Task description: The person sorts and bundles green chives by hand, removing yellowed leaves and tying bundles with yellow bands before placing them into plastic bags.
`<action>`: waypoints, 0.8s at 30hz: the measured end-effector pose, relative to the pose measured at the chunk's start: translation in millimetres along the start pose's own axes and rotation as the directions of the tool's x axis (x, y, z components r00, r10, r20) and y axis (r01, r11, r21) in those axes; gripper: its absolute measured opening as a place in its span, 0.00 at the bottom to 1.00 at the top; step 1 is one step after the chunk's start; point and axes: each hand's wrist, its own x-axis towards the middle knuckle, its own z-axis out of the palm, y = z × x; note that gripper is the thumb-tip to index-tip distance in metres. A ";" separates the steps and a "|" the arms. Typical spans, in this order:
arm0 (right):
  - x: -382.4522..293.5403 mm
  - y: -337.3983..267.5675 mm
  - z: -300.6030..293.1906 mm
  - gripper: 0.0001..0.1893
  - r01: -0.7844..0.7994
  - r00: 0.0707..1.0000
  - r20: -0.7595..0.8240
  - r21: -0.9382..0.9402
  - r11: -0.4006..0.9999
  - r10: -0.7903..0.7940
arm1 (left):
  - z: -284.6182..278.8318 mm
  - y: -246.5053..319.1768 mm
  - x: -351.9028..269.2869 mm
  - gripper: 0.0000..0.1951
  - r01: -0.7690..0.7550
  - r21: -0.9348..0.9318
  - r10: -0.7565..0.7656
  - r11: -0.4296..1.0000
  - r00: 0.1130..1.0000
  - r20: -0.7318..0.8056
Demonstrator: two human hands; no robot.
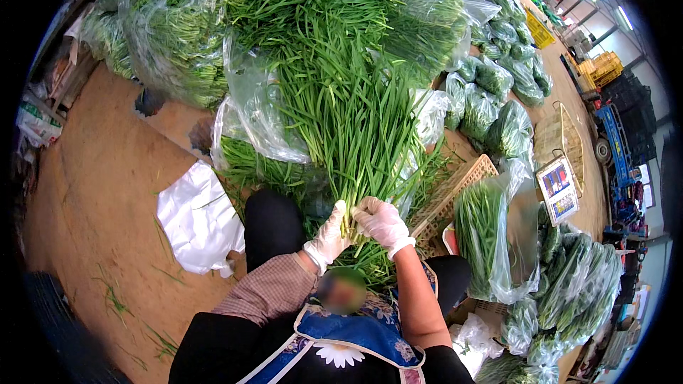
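Note:
My left hand (331,237), in a thin white glove, is wrapped around the stem ends of a bunch of long green leaves, likely garlic chives (355,133). The leaves fan out away from me over a larger heap (315,5) of the same greens. From the right, my gloved right hand (380,222) pinches stems of this bunch, its fingers curled close to the left thumb. Loose trimmings (368,266) lie in my lap beneath both hands. Exactly which stems sit between the right fingertips is partly hidden.
Clear plastic bags of greens (181,48) stand at the far left, and more (496,80) line the right. Beside my right knee are a tan plastic crate (453,192) and an upright bagged bunch (477,234). A digital scale display (557,189) stands beyond. White plastic sheeting (200,218) lies on the left floor.

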 end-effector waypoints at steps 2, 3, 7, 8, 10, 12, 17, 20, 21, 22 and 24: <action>-3.7 -4.6 4.0 0.17 0.009 0.999 -0.044 0.064 0.998 -0.006 | -28.2 -3.8 5.9 0.34 0.008 -0.001 -0.008 1.000 0.983 0.186; -5.4 -10.4 4.0 0.17 0.033 0.999 -0.040 -0.048 0.998 -0.035 | -25.7 -3.3 5.5 0.35 0.040 -0.040 -0.035 0.998 0.990 0.135; -7.2 -15.2 1.0 0.16 0.109 0.993 -0.023 -0.194 0.975 -0.116 | -1.9 11.1 0.8 0.32 0.121 -0.080 -0.118 0.989 0.992 0.044; -6.7 -6.1 3.0 0.15 0.138 0.988 -0.045 -0.162 0.977 -0.147 | -1.5 11.0 1.1 0.31 0.115 -0.007 -0.114 0.993 0.993 0.033; -9.9 -1.0 6.2 0.13 0.168 0.983 -0.061 -0.082 0.982 -0.173 | -5.5 7.9 -0.4 0.24 0.110 0.082 -0.106 0.991 0.993 -0.060; -21.6 -3.8 10.0 0.13 0.182 0.968 -0.120 -0.258 0.949 -0.219 | -16.7 7.3 3.3 0.21 0.128 0.017 -0.127 0.992 0.992 -0.018; -35.7 11.9 11.1 0.12 0.163 0.932 -0.267 -0.292 0.943 -0.244 | -0.1 1.4 4.5 0.21 0.068 -0.094 -0.082 0.993 0.984 -0.159; -39.3 6.7 7.9 0.11 0.171 0.926 -0.265 -0.346 0.923 -0.271 | -1.0 1.1 6.1 0.23 0.068 -0.125 -0.085 0.990 0.987 -0.136; -39.6 6.0 7.0 0.11 0.170 0.925 -0.260 -0.371 0.913 -0.278 | 0.0 1.4 7.0 0.23 0.066 -0.147 -0.088 0.987 0.985 -0.145; -40.2 6.3 7.3 0.11 0.182 0.914 -0.283 -0.357 0.916 -0.292 | 0.7 2.2 6.6 0.24 0.068 -0.129 -0.085 0.989 0.988 -0.132; -42.0 7.0 9.3 0.11 0.209 0.890 -0.326 -0.328 0.921 -0.318 | 1.4 5.0 3.4 0.24 0.067 -0.092 -0.077 0.993 0.991 -0.107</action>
